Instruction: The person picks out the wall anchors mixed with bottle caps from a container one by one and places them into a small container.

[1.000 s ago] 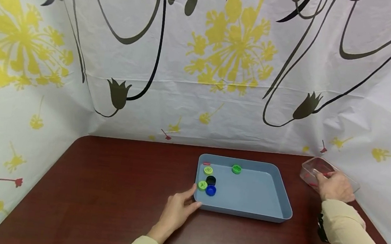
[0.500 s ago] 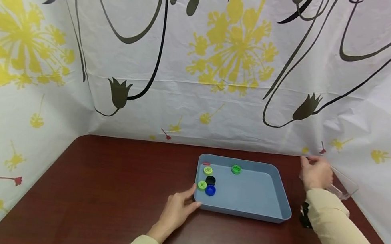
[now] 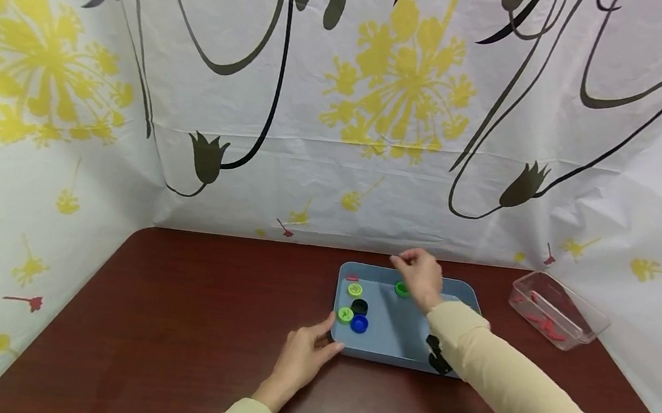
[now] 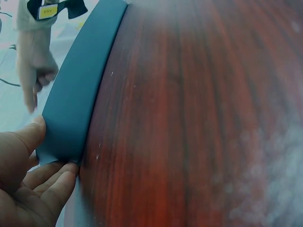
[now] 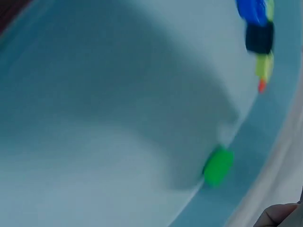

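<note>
My left hand holds the front left corner of the blue tray, its thumb and fingers about the corner, as the left wrist view also shows. Over the tray's back part hovers my right hand, thumb and fingertips drawn together near a green bottle cap. Whether anything small is between those fingertips cannot be seen. Along the tray's left side lie two yellow-green caps, a black cap and a blue cap. A small red piece lies in the back left corner.
A clear plastic box with several red pieces stands at the right of the dark wooden table. A patterned white cloth hangs behind and on both sides.
My right hand has come out of the clear box and moved left to above the tray's back part. The left hand stays at the tray corner, and the caps lie as before.
</note>
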Demonstrator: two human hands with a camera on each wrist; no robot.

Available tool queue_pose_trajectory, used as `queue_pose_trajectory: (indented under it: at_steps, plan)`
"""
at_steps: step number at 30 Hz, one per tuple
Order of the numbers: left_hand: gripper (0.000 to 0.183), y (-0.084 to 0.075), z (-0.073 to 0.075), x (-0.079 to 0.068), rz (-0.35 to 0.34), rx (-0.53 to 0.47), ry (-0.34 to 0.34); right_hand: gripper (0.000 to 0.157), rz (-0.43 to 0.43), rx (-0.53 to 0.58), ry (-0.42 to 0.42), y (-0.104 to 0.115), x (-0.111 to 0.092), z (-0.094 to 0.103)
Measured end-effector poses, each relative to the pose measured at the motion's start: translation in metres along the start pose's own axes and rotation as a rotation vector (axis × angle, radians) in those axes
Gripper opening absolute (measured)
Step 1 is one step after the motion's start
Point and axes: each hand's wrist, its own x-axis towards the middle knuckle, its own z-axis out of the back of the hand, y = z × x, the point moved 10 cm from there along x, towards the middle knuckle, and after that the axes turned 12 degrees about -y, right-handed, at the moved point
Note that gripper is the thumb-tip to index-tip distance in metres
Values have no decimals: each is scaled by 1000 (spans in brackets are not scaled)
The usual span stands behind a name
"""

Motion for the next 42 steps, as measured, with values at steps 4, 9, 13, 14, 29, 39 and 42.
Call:
queue_pose_trajectory:
  at_steps: [4, 9, 13, 14, 29, 39, 42]
  plan:
    - [58, -1, 0, 0, 3, -18, -1, 26, 8, -37, 86, 10, -12, -30]
    - [58, -2, 1, 0, -13, -16, -11, 27, -1, -108, 161, 14, -21, -56]
    - [58, -1, 1, 0, 0, -19, -4, 26, -14, -159, 220, 15, -25, -67]
    - [58, -1, 2, 0, 3, -21, -1, 26, -10, -174, 233, 15, -25, -69]
    - [58, 1, -1, 0, 37, -36, 17, 28, 163, -357, 257, 22, -20, -87]
    - [57, 1, 1, 3, 33, -47, 22, 39, 198, -436, 190, 25, -20, -97]
    - [57, 2, 1, 3, 37, -47, 28, 45, 189, -456, 188, 26, -20, -98]
